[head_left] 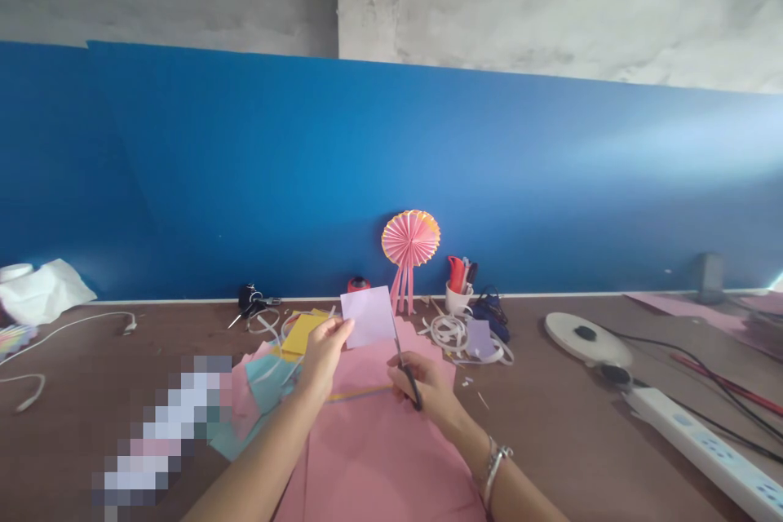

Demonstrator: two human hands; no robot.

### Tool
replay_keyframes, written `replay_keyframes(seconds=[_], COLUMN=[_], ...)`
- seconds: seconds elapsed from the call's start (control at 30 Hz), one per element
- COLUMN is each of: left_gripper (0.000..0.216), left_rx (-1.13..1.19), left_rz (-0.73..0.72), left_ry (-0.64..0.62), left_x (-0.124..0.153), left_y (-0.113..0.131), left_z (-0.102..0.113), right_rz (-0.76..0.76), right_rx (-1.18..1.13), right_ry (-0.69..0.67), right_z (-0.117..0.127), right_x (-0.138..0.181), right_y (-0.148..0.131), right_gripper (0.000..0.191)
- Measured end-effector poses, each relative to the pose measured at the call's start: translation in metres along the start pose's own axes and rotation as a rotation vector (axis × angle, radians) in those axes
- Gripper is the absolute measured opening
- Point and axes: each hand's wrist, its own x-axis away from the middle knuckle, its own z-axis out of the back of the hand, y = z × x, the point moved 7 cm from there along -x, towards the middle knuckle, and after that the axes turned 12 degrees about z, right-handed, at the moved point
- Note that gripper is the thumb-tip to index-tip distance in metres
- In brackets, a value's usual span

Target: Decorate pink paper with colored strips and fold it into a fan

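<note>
My left hand (324, 355) pinches the lower left edge of a lilac square of paper (368, 316), held up above the pink sheets (379, 457). In my right hand (422, 387) is a pair of scissors (411, 385) with dark handles. Their blades point up along the paper's right edge; whether they touch it I cannot tell. A thin yellow and bluish strip (360, 394) lies across the pink sheets between my hands. Behind the paper, a pleated pink paper rosette (411, 239) with yellow edging and hanging pink strips leans on the blue partition.
Yellow paper (301, 334) and teal paper (269, 379) lie at left, near keys (249, 302). A white cup (457, 298) with red-handled scissors stands behind coiled white strips (449, 330). At right are a white round device (587, 338) and a power strip (703, 440).
</note>
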Motion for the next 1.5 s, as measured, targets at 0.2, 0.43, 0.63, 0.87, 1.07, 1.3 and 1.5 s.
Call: replay_keyframes(seconds=[0.2,0.43,0.63,0.87,1.07,1.3,1.5], left_gripper=[0.039,0.038,0.037,0.037,0.038,0.038,0.040], left_rx=[-0.007,0.006,0.005,0.006,0.008,0.008,-0.003], left_rz=[0.002,-0.009,-0.015,-0.010,-0.006,0.000,0.016], left_ry=[0.008,0.005,0.006,0.019,0.003,-0.011,0.003], left_x=[0.0000,0.0004,-0.0008,-0.0014,-0.0010,0.0005,0.0015], left_y=[-0.0016,-0.0029,-0.0047,-0.0066,-0.0064,-0.0062,-0.0048], left_z=[0.0003,-0.0005,0.0003,0.0008,-0.0003,-0.0008,-0.0008], right_rz=[-0.005,-0.014,-0.003,-0.019,-0.017,-0.009,0.009], right_rx=[0.012,0.035,0.029,0.030,0.042,0.059,0.067], right_ry=[0.016,0.023,0.020,0.023,0.030,0.042,0.038], right_z=[0.0004,0.0018,0.0014,0.0015,0.0024,0.0025,0.0041], right_x=[0.0022,0.0017,0.0012,0.0017,0.0020,0.0023,0.0004], right_y=[-0.0039,-0.0017,-0.0019,-0.0027,-0.0047,-0.0107,-0.0045], right_gripper=[0.042,0.043,0.042,0.043,0.040,0.037,0.035])
